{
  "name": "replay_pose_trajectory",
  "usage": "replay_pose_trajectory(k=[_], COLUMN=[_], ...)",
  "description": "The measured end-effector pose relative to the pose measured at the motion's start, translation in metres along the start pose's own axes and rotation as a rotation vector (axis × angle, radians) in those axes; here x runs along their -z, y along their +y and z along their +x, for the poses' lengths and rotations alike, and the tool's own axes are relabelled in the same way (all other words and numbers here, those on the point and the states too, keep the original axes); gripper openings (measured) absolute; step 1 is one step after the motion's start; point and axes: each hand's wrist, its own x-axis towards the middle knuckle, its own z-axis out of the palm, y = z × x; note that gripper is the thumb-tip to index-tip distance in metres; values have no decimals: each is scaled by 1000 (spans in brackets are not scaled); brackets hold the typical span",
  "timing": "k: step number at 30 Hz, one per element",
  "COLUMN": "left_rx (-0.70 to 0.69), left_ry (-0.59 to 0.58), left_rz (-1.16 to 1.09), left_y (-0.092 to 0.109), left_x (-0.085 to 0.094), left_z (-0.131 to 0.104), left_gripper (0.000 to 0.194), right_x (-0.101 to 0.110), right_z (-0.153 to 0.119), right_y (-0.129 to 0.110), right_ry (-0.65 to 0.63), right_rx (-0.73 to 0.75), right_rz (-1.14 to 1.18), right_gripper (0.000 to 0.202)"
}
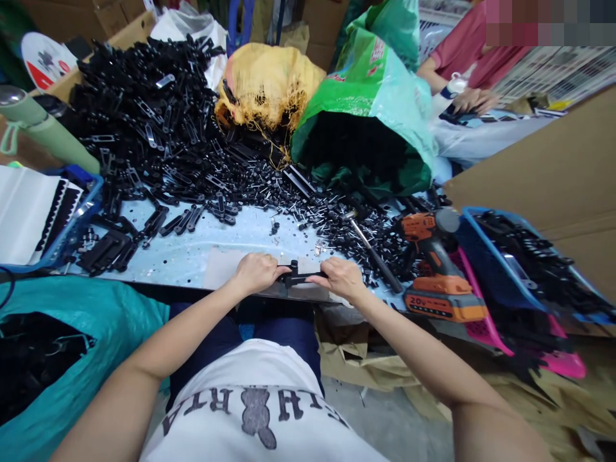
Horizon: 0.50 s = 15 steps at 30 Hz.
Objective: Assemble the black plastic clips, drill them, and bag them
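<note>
Between my hands, at the front edge of the table, is a black plastic bracket [299, 277] with a short knob standing up near its middle. My left hand [256, 272] is closed on its left end, thumb pointing inward. My right hand [342, 277] pinches the right end the same way. A light flat board [224, 266] lies under them on the blue tabletop [192, 256]. Right of my right hand lie a hammer [373, 250] and an orange cordless drill [440, 269]. Loose screws and small black parts [269, 189] are spread beyond my hands.
A large heap of black brackets [158, 109] covers the back left. Behind stand a yellow sack [269, 83] and an open green bag [366, 96]. Blue baskets [510, 269] sit at both sides. A green bottle [48, 131] stands left. Another person's hands [474, 101] work at the back right.
</note>
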Motion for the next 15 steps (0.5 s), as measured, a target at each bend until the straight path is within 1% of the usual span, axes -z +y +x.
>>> replay_pose_trajectory(k=[4, 8, 9, 11, 13, 15], left_rx=[97, 162, 195, 258, 266, 235], left_ry=[-4, -16, -7, 15, 16, 0], left_rz=[-39, -105, -97, -61, -37, -30], left_y=[-2, -1, 0, 3, 6, 6], left_x=[7, 10, 10, 11, 11, 12], left_z=[-9, -12, -12, -12, -11, -11], left_gripper=[58, 61, 62, 64, 67, 68], right_x=[18, 22, 23, 25, 25, 24], right_z=[8, 16, 20, 28, 37, 45], right_y=[-3, -4, -7, -14, -24, -32], right_ry=[-79, -191, -188, -143, -100, -86], right_rx=[13, 101, 114, 159, 273, 409], right_rz=[50, 165, 156, 109, 89, 124], right_gripper=[65, 67, 67, 69, 69, 64])
